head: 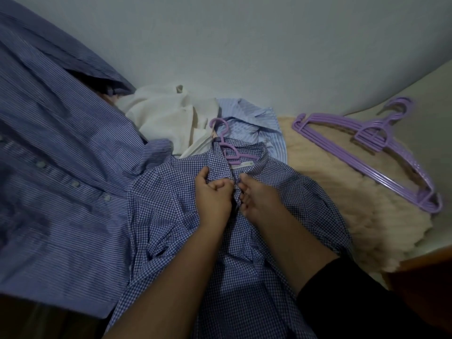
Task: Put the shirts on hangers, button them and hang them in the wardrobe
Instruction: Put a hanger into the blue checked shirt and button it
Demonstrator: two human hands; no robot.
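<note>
Hangers lie spare on the fleecy blanket; both hands pinch the checked shirt beside a striped shirt.

Dim, flat indoor light with wide-angle bending.
No glare or hard shadow; the wall grades grey toward 12 o'clock. The striped shirt at 9 o'clock smears with blur, edges curve, and the corners at 5 and 7 o'clock go near black.
</note>
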